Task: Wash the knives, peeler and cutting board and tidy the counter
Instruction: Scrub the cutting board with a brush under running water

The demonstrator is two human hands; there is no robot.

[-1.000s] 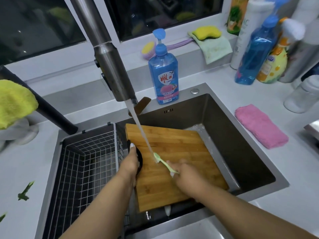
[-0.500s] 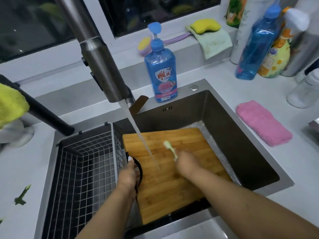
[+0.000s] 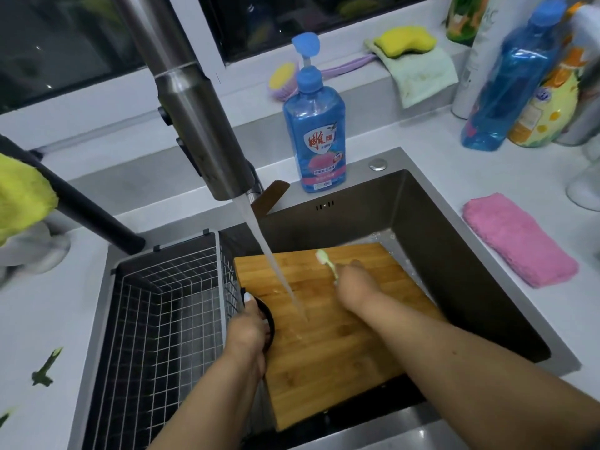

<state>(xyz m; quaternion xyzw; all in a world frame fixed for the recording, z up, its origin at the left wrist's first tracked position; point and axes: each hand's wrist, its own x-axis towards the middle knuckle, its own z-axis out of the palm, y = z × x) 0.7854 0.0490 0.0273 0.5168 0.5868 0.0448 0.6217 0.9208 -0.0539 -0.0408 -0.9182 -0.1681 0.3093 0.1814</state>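
Fingers of the right hand (image 3: 355, 284) curl around a pale green brush (image 3: 327, 261), its head raised over the far part of the cutting board (image 3: 331, 339). The left hand (image 3: 250, 336) grips the board's left edge at a black ring handle (image 3: 269, 319), thumb lying along it. The bamboo board lies tilted across the steel sink (image 3: 454, 254), its near end toward the person. Water from the faucet (image 3: 201, 125) strikes the board between the two hands. Just left of the board sits a wire basket (image 3: 162, 319). A blue soap bottle (image 3: 315, 131) stands behind the sink, a pink cloth (image 3: 519, 238) lies on the counter (image 3: 487, 177) to its right, and green scraps (image 3: 45, 368) lie on the left.
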